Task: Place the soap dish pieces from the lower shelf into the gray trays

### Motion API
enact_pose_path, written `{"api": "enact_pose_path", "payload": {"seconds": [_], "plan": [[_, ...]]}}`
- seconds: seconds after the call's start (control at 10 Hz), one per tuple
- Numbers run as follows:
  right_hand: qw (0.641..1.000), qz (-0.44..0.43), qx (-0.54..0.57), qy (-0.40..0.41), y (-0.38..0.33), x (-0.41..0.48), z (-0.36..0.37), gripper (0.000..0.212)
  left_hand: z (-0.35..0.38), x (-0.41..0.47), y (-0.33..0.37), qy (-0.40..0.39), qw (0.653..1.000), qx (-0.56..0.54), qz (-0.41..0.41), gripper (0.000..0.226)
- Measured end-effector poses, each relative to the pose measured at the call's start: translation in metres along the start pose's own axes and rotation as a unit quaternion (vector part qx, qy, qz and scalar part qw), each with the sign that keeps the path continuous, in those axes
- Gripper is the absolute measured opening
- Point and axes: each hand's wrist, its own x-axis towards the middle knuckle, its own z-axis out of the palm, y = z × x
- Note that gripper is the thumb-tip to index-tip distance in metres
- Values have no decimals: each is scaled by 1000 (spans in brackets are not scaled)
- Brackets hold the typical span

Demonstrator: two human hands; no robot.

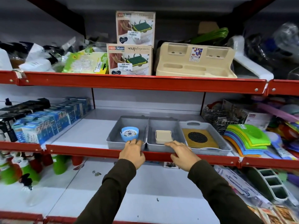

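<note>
Three gray trays stand side by side on the middle shelf. The left gray tray holds a round blue soap dish piece. In the middle gray tray lies a square beige soap dish piece. A yellow-brown piece with a black round grid fills the right handled tray. My left hand rests at the front rim of the left tray, fingers apart, holding nothing. Over the front rim of the middle tray my right hand is also spread and empty.
Red shelf edge runs below the trays. Blue boxes stand to the left, a wire basket and colourful scrubbers to the right. The lower shelf has green-red bottles at left, a white divided rack at right.
</note>
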Motion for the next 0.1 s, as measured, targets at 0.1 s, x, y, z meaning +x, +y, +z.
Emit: {"api": "enact_pose_path", "payload": {"seconds": [0.1], "plan": [[996,-17,14,89,-7,-10,-22,52,-21,-3,7,66,997,23,37,56]]}}
